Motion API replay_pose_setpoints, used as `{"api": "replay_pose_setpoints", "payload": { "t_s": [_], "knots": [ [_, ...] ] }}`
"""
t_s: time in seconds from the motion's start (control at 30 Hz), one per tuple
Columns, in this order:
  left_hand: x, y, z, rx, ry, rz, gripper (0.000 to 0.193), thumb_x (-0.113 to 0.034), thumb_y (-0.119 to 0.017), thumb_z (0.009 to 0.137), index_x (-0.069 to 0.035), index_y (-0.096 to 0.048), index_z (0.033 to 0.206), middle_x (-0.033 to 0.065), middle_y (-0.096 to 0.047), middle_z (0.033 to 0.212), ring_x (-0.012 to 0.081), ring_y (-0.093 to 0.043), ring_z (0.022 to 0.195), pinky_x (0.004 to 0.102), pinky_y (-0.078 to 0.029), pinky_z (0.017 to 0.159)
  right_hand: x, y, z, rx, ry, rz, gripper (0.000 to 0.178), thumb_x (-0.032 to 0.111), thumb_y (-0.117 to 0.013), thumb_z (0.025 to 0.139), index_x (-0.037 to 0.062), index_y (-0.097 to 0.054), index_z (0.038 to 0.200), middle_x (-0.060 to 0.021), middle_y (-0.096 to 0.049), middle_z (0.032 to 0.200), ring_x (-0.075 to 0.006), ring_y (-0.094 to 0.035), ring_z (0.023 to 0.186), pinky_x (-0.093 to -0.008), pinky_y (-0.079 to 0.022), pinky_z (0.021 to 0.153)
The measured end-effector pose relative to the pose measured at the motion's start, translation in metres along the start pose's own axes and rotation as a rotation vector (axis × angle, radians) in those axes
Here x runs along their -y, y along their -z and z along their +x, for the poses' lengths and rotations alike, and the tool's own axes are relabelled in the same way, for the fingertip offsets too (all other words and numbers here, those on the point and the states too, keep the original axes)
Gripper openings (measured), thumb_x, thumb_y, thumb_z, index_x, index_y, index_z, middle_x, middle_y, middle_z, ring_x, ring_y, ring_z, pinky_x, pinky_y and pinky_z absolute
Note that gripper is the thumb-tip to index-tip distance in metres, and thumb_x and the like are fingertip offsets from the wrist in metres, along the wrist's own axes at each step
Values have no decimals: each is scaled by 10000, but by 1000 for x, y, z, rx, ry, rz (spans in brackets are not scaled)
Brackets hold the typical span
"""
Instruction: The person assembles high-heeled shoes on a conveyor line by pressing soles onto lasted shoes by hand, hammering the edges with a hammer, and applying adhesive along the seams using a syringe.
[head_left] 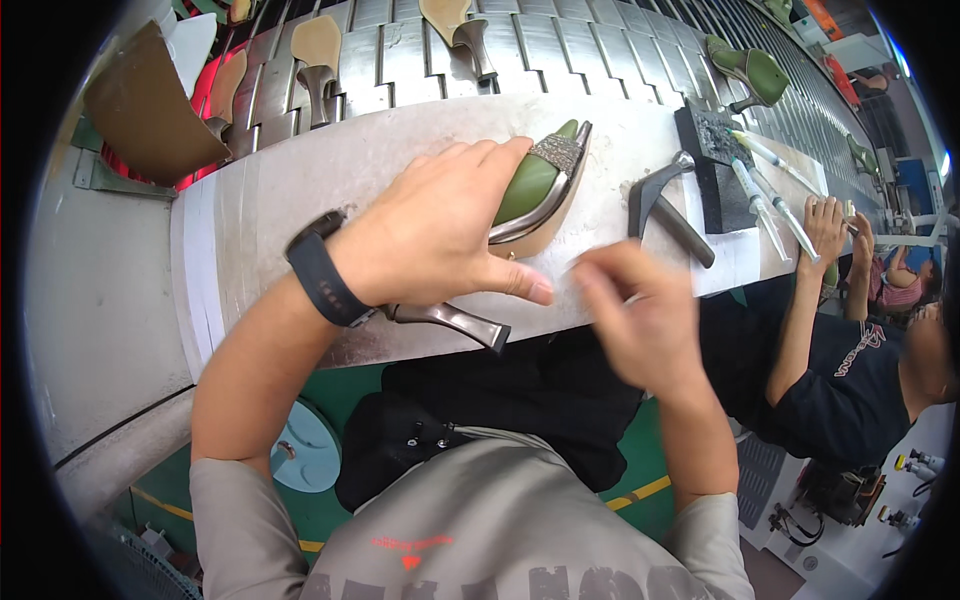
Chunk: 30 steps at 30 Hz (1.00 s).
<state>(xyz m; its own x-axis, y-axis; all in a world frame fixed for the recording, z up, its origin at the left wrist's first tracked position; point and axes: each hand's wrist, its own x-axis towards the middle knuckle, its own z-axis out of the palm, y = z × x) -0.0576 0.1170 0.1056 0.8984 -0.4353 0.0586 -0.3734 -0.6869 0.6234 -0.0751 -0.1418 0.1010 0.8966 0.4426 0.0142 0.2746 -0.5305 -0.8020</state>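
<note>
Lying on the desk point(270, 200), around the middle of its length, is a green high-heeled shoe point(525, 192), with its toe directed to the far edge and its dark metallic heel point(455, 322) reaching to the near edge. A sparkling band point(558, 152) crosses the toe part. The left hand point(435, 225), with a black watch point(330, 280) on the wrist, lies over the shoe, and its grip is holding it, the thumb standing apart from the fingers. The right hand point(640, 310) is near the shoe, at the near edge, and is blurred; its fingers are bent, but I cannot tell whether this grip holds something. Toward the right end of the desk there is a hammer point(690, 235), just beside a black block point(715, 160), and next to this block some slender white tubes point(770, 200). Along the far edge runs a metal slatted conveyor point(570, 65), carrying other heeled pieces point(315, 55) and another green shoe point(760, 75).
</note>
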Motion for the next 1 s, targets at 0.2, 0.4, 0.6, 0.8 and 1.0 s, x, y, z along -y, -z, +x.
{"api": "replay_pose_setpoints", "payload": {
  "t_s": [0.2,0.4,0.6,0.8,1.0],
  "knots": [
    [-12,-15,-2,-34,86,103,913,-412,-919,768,34,-529,1463,241,-667,1248,437,-613,1176,487,-476,1033,-80,23,16,-414,180,-453,413,-13,-694,889,-25,-681,1301,-201,-724,1198,-399,-652,1128,-458,-508,998],
    [-16,-16,-1,-42,99,99,823,-389,-882,832,40,-542,1447,238,-672,1215,418,-620,1145,475,-468,1012,-97,13,16,-469,182,-480,498,-41,-656,864,-9,-666,1361,-194,-722,1220,-384,-647,1148,-472,-478,1038],
    [-17,-20,3,-93,78,110,742,-434,-862,864,50,-601,1364,255,-685,1161,429,-643,1081,486,-501,962,-98,13,15,-469,193,-513,508,-43,-648,860,0,-668,1365,-169,-719,1231,-366,-641,1162,-455,-470,1020],
    [-29,-16,17,-63,157,162,654,-413,-832,901,51,-630,1315,268,-710,1079,452,-690,972,494,-549,876,-97,17,15,-494,217,-563,510,-61,-624,842,1,-673,1346,-159,-714,1195,-349,-640,1141,-458,-476,984],
    [-29,-14,24,-19,165,119,770,-346,-818,897,26,-502,1493,297,-703,1123,486,-695,979,495,-552,884,-63,27,9,-215,45,-426,468,-30,-705,821,-19,-695,1290,-202,-688,1126,-376,-682,968,-413,-577,801]
  ]
}}
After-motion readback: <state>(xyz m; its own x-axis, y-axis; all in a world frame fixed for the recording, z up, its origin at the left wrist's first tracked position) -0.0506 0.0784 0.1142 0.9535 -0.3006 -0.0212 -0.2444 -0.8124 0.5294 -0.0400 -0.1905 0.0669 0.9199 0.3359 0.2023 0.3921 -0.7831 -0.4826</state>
